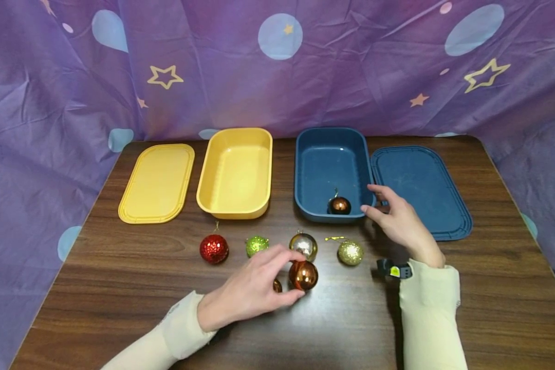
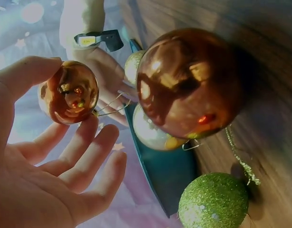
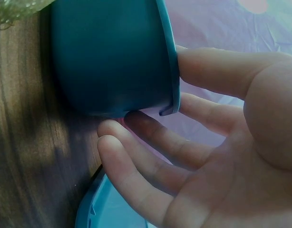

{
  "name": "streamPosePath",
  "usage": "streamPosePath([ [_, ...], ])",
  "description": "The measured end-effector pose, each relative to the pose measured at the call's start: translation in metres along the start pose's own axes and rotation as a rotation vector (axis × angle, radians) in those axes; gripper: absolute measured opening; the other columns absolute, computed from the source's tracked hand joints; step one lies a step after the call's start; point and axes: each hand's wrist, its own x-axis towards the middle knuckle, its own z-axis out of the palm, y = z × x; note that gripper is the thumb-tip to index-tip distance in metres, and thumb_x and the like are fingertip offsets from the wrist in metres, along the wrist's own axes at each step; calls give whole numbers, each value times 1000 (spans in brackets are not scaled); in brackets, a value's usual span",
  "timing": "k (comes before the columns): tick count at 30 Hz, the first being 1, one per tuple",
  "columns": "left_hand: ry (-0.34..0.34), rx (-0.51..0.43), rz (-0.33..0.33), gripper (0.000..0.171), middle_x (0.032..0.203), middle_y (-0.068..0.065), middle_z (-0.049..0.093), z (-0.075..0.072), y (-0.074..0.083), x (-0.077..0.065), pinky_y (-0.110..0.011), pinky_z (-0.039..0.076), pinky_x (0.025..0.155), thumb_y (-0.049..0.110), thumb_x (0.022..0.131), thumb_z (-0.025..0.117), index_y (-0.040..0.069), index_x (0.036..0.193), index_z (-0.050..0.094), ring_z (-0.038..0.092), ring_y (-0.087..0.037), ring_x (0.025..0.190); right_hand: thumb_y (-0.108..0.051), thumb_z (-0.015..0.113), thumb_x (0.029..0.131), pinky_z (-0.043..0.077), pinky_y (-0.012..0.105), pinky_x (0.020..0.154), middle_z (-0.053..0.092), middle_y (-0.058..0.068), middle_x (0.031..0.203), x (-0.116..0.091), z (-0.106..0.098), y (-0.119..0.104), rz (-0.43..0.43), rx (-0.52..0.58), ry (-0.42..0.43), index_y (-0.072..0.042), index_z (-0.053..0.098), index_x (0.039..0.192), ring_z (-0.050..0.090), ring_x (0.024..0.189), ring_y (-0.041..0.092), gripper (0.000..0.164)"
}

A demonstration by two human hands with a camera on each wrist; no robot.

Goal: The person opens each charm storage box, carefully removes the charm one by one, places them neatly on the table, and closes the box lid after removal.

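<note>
My left hand (image 1: 254, 288) pinches a shiny copper bauble (image 1: 303, 276) between thumb and fingers, above the table. Beneath that hand a second copper bauble (image 2: 191, 83) sits on the wood, mostly hidden in the head view. My right hand (image 1: 402, 221) holds the front right corner of the blue container (image 1: 300, 169), thumb at its rim and fingers along the outer wall. Inside it lies another copper bauble (image 1: 339, 205). Around the left hand stand a silvery bauble (image 1: 303, 244), a green glitter bauble (image 1: 257, 246), a red one (image 1: 214, 249) and a gold glitter one (image 1: 350, 252).
The yellow container (image 1: 201, 198) stands left of the blue one, its yellow lid (image 1: 157, 183) lying flat farther left. A blue lid (image 1: 421, 190) lies right of the blue container, under the right hand's side. A purple curtain (image 1: 226, 67) hangs behind the wooden table (image 1: 351, 329).
</note>
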Motion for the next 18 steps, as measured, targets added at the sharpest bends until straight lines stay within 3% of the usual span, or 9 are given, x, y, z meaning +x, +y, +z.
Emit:
streamPosePath([
  [9,-50,202,43,55,114,0,65,9,2,-5,-31,51,91,41,74,81,17,118,59,60,-14,105,-34,53,98,49,54,87,41,30,141,0,0,0,1,-2,2,-7,31,149,56,114,44,62],
  [18,-109,246,42,55,114,2,65,16,1,-6,-32,49,92,44,75,79,17,120,60,60,-15,108,-34,53,99,49,55,89,40,31,143,0,-1,-1,9,-3,-8,-8,30,150,55,116,45,62],
])
